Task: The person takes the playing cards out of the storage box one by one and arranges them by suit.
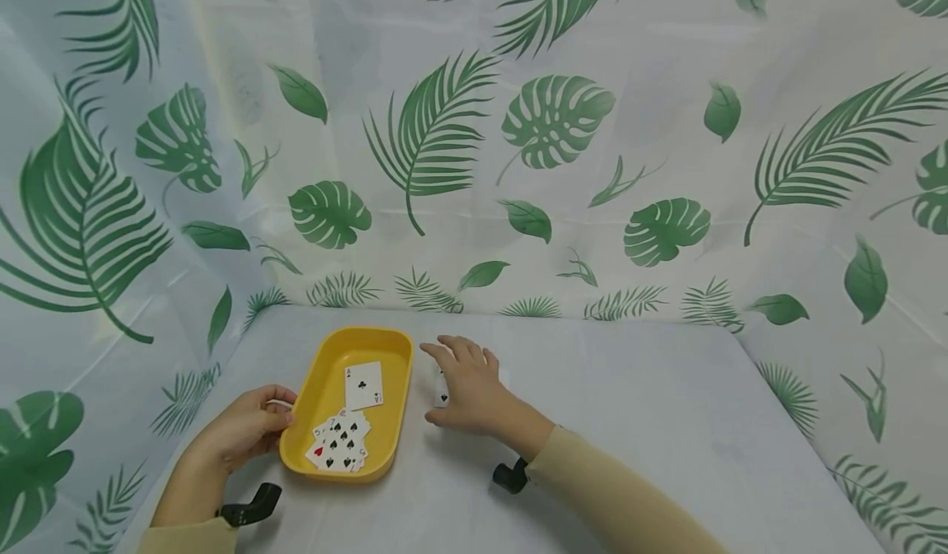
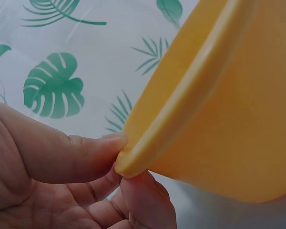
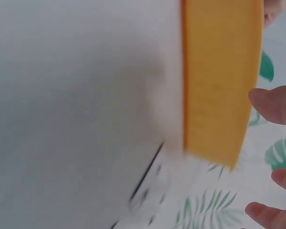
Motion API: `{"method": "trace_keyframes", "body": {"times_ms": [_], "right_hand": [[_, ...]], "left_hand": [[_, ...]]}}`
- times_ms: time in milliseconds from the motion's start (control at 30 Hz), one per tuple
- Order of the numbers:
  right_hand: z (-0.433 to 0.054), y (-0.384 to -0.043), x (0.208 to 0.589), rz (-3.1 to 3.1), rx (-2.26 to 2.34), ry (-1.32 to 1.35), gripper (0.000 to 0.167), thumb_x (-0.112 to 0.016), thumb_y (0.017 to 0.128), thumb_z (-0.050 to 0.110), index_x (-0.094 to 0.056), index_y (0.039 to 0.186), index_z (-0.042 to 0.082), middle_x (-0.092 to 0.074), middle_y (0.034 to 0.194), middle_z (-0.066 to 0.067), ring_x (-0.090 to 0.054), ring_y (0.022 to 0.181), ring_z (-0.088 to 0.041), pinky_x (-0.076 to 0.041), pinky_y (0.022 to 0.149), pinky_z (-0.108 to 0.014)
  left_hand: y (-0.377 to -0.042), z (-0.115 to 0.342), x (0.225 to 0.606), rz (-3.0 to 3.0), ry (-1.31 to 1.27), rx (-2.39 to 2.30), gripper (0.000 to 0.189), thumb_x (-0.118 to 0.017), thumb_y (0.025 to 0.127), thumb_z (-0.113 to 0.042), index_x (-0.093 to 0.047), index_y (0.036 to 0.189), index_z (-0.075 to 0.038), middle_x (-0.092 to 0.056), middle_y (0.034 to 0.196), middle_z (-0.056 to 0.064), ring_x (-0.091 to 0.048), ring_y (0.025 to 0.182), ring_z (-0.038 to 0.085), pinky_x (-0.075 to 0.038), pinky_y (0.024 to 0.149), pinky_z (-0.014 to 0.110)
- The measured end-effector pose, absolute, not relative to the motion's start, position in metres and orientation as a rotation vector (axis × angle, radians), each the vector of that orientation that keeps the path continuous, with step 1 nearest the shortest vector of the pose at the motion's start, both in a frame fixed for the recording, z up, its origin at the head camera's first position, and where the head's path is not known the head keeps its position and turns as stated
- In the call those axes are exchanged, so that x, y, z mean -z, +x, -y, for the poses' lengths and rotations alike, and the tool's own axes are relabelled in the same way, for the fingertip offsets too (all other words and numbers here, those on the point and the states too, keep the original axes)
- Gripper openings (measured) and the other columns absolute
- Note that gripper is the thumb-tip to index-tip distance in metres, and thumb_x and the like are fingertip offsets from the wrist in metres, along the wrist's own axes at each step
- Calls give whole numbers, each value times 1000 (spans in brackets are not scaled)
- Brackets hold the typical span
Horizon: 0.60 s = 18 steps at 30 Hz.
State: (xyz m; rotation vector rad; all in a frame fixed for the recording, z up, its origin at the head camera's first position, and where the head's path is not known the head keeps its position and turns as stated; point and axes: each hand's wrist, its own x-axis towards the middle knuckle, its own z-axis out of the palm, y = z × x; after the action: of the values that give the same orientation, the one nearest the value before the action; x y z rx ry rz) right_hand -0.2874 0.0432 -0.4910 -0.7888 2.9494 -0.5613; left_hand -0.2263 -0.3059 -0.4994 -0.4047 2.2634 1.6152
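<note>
the right hand (image 1: 471, 385), fingers spread, hangs over a playing card (image 1: 441, 394) just right of the yellow tray (image 1: 326, 385), whose left rim the left hand (image 1: 252, 426) pinches

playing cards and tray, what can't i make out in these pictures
Loose card, head view: mostly covered by the right hand; rank hidden.
Lower cards, head view: overlapped by the top card; count unclear.
Card near the bottom edge, right wrist view: blurred; face unreadable.
Inside of the yellow tray, left wrist view: mostly hidden by its own wall.
</note>
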Motion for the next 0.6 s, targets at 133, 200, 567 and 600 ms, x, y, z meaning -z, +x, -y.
{"method": "trace_keyframes", "body": {"times_ms": [133, 200, 567, 600], "right_hand": [[-22, -284, 484, -2963, 544, -839, 101, -91, 79, 50, -39, 164, 31, -34, 173, -2, -29, 161, -32, -24, 124, -75], [-12, -283, 482, -2969, 531, -865, 102, -91, 79, 51, -39, 164, 31, -34, 173, -2, -30, 161, -32, -24, 125, -74], [34, -282, 482, -2962, 489, -966, 101, -91, 81, 48, -36, 166, 36, -34, 173, -2, -28, 161, -30, -23, 126, -72], [37, -284, 482, -2965, 479, -973, 101, -90, 82, 48, -36, 165, 35, -34, 173, -2, -28, 162, -30, -23, 126, -72]], "left_hand": [[-226, 306, 499, -2264, -403, -1616, 41, -62, 102, -4, -46, 138, 6, -65, 109, 16, -63, 86, 25, -60, 74, 33], [-226, 306, 499, -2261, -404, -1619, 41, -62, 101, -4, -46, 138, 6, -65, 108, 16, -63, 86, 25, -60, 74, 33], [-226, 304, 498, -2266, -410, -1619, 39, -61, 101, -3, -47, 137, 7, -66, 103, 14, -62, 83, 25, -59, 73, 33], [-226, 304, 498, -2265, -409, -1619, 39, -61, 102, -3, -47, 137, 7, -66, 104, 14, -62, 83, 24, -59, 73, 33]]}}
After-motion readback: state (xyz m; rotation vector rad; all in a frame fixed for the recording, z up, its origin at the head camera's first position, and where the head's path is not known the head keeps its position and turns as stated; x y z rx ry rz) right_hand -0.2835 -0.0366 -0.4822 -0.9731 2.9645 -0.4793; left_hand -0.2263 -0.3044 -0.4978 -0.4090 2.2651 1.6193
